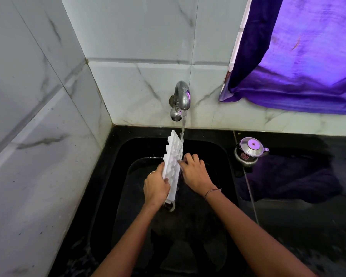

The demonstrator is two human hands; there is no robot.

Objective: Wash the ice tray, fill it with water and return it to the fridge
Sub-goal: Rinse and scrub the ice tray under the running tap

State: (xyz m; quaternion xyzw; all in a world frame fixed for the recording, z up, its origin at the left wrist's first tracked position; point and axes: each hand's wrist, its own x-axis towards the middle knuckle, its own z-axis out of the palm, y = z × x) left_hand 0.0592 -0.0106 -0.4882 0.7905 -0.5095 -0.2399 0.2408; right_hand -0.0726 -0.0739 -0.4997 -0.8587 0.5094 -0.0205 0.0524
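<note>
A white ice tray (173,154) stands tilted on edge over the black sink (116,176), its far end under a running stream of water from the steel tap (181,96). My left hand (156,186) grips the tray's near left edge, thumb over its face. On the tray's right side lies my right hand (194,170), its curled fingers touching the tray's face about halfway along. The tray's near end reaches down towards the sink drain (171,205).
A small steel kettle (250,150) sits on the wet black counter (298,186) right of the sink. A purple curtain (300,56) hangs at the upper right. White marble-look tiled walls (38,116) close in at the left and back.
</note>
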